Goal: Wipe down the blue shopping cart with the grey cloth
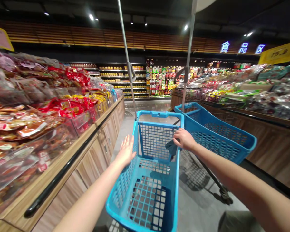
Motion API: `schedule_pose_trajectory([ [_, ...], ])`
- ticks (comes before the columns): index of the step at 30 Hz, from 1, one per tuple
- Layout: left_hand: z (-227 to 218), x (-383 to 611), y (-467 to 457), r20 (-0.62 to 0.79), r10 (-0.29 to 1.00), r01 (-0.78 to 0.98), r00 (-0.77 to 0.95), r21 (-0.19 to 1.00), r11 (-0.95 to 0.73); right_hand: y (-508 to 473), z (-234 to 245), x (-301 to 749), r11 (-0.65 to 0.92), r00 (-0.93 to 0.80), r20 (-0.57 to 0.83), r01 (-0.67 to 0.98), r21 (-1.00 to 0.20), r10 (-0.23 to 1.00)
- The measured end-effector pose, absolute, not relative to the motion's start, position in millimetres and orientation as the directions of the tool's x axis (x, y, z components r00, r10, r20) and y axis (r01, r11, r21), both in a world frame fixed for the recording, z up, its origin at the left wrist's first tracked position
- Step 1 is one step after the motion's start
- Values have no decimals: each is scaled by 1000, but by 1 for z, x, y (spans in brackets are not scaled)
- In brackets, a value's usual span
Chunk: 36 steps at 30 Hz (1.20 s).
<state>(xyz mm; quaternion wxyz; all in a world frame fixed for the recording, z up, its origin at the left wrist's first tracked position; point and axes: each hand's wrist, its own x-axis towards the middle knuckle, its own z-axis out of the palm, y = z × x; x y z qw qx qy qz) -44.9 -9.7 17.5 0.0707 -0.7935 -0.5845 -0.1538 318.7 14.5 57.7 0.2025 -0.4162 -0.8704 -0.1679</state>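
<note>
A blue plastic shopping cart (177, 193) stands in front of me, its mesh basket showing bare floor through the grid. My left hand (127, 149) lies against the outside of its left rim, fingers stretched out and flat. On the opposite side, my right hand (185, 139) curls its fingers over the right rim near the far end. A dark teal piece (170, 146), its kind unclear, hangs inside the basket beside that hand. Just right of this cart is a second blue shopping cart (217, 138), angled toward the right counter.
Packaged snacks (74, 106) fill a wood-fronted counter (87, 170) with a black bumper rail (62, 183) on the left. Another stocked counter (275, 145) lines the right. Two metal poles (124, 32) rise at the carts. Stocked shelves (122, 75) close off the aisle's far end.
</note>
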Motion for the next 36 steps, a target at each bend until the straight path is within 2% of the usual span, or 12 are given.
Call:
schedule_pose_trajectory([
  [3,22,-43,-9,342,915,966,213,67,-249,-2,55,323,571,-521,598,812,125,610],
  [8,35,-26,-19,362,880,947,308,-24,-321,-21,52,330,481,-479,642,856,190,599],
  [11,43,-12,-50,349,897,951,272,47,-307,-26,51,334,425,-439,664,884,196,606],
  [13,46,-3,-85,345,870,911,352,88,-404,-27,50,336,390,-409,666,901,187,624],
  [15,48,8,-125,294,837,852,461,120,-510,-29,49,336,359,-378,664,917,173,645],
  [17,47,20,-161,205,839,825,504,172,-538,-30,49,333,329,-341,670,932,151,659],
  [20,39,36,-193,62,877,847,477,234,-478,-31,50,323,283,-288,680,951,122,674],
  [22,29,40,-197,22,900,874,436,226,-429,-31,51,315,247,-248,693,964,104,677],
  [27,12,18,-168,207,941,950,266,112,-293,-40,49,283,165,-148,722,985,47,676],
  [30,12,-1,-143,229,964,982,135,96,-160,-65,39,254,216,-177,690,976,30,702],
  [33,13,-16,-118,172,985,992,-27,124,6,-98,27,226,407,-321,630,913,8,707],
  [36,11,-29,-100,168,985,991,-23,135,1,-116,26,221,578,-506,570,813,65,647],
])
